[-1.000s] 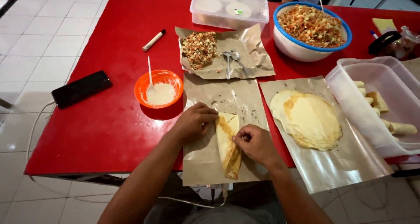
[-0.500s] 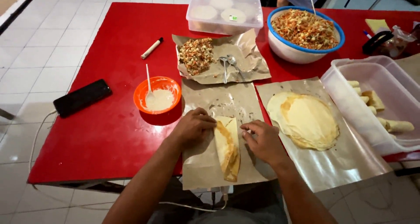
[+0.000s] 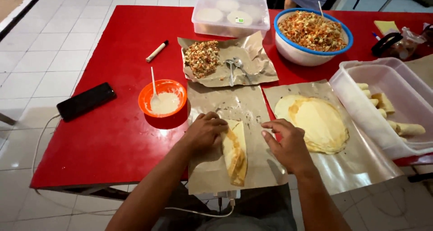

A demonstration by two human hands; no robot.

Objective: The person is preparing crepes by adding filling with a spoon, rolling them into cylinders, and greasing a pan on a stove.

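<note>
Left hand (image 3: 205, 131) presses curled fingers onto the folded wrapper (image 3: 235, 152), pinning its edge so the fold stays shut. Right hand (image 3: 288, 143), just right of the wrapper, rests spread on the brown paper (image 3: 234, 100), steadying it. An orange bowl (image 3: 163, 98) of paste sits up-left of the wrapper on the surface (image 3: 122, 46).

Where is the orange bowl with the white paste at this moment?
In the head view, the orange bowl stands on the red table, up and left of the left hand, between the black phone and the brown paper.
</note>
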